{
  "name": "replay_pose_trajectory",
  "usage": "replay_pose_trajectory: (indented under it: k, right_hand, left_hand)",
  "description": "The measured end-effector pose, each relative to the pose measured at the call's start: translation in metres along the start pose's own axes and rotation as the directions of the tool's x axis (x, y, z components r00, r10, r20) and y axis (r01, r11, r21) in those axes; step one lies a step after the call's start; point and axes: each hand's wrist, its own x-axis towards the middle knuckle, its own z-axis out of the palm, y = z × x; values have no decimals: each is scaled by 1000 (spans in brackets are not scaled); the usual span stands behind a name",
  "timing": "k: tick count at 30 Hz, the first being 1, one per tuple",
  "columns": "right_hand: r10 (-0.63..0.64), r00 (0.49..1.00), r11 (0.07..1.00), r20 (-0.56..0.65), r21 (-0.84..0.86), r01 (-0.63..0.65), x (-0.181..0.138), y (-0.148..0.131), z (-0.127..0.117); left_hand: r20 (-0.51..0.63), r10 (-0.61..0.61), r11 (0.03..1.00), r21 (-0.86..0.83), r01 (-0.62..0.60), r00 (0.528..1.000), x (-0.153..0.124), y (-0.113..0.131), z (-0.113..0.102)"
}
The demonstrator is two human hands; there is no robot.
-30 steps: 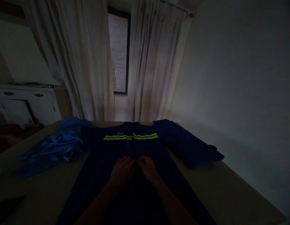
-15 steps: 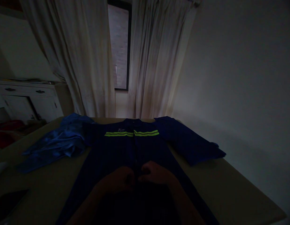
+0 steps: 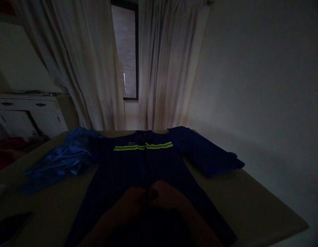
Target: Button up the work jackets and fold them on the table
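A dark blue work jacket (image 3: pixel 169 163) with yellow-green reflective stripes lies spread out, front up, its collar at the far end. Over its lower front opening, my left hand (image 3: pixel 135 199) and my right hand (image 3: pixel 164 193) meet with fingers curled. Both seem to pinch the jacket's front edges, though the fingertips are dark and partly hidden. The sleeve on the right side stretches out flat. On the left, the other sleeve reaches toward a crumpled lighter blue garment (image 3: pixel 63 157).
The jacket lies on a yellowish-brown table or bed surface (image 3: pixel 256 209). A dark flat object (image 3: pixel 12 224) rests at the near left. Beyond stand a white cabinet (image 3: pixel 27 111) and long curtains (image 3: pixel 89 68) beside a window (image 3: pixel 126 51). A pale wall (image 3: pixel 256 85) rises on the right.
My hands have drawn closer together over the jacket's front opening and now touch or nearly touch. The camera view has shifted slightly. The garments lie as before.
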Motion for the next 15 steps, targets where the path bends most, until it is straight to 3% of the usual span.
replay_pose_trajectory:
  k: [4, 7, 11, 15]
  right_hand:
    - [12, 997, 993, -80, -112, -21, 0, -10, 8]
    - [21, 996, 991, -91, -130, -32, -2, -11, 8]
    - [12, 997, 992, -75, -124, -21, -4, -7, 5]
    - [-71, 997, 992, -25, -105, 68, -4, 0, 4]
  left_hand:
    - [-140, -44, 987, -160, 21, 989, -10, -9, 8]
    - [-161, -35, 983, -184, 5, 986, -12, -11, 10]
    - [-180, -8, 993, -121, -14, 984, -13, -7, 14]
    - [-193, 1, 1000, -5, -2, 981, -13, -4, 17]
